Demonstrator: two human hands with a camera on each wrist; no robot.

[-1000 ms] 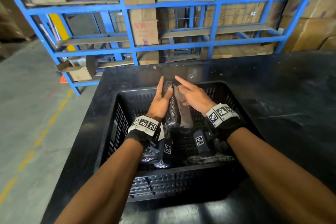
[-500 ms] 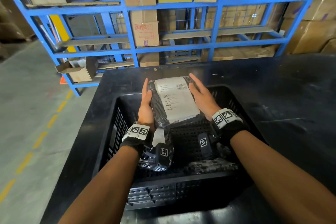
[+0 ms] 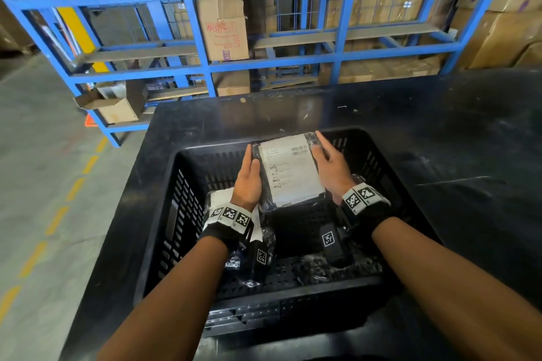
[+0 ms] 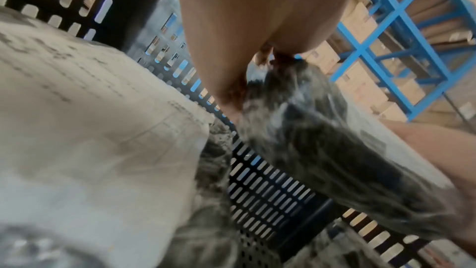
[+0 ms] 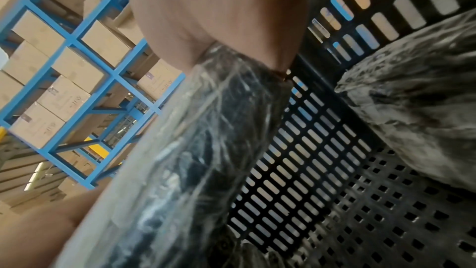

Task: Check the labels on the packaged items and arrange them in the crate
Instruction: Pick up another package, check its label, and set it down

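Note:
A black crate [image 3: 173, 214] stands on a dark table [image 3: 440, 141]. Over its far middle I hold a black plastic-wrapped package [image 3: 290, 173] with its white printed label facing up. My left hand [image 3: 247, 182] grips its left edge and my right hand [image 3: 330, 165] its right edge. In the left wrist view the package [image 4: 322, 150] runs out from the palm above the crate wall [image 4: 257, 191]. In the right wrist view the package [image 5: 193, 150] sits between thumb and fingers. A second labelled package [image 3: 218, 199] lies in the crate under my left wrist.
More wrapped packages lie along the crate's right side [image 5: 412, 99] and near edge [image 3: 322, 269]. Blue steel racking [image 3: 205, 67] filled with cardboard boxes stands just beyond the table. A concrete floor with a dashed yellow line [image 3: 58, 214] runs along the left.
A second ago the package stood edge-on between my hands. It has been turned label-up and has sunk a little towards the crate.

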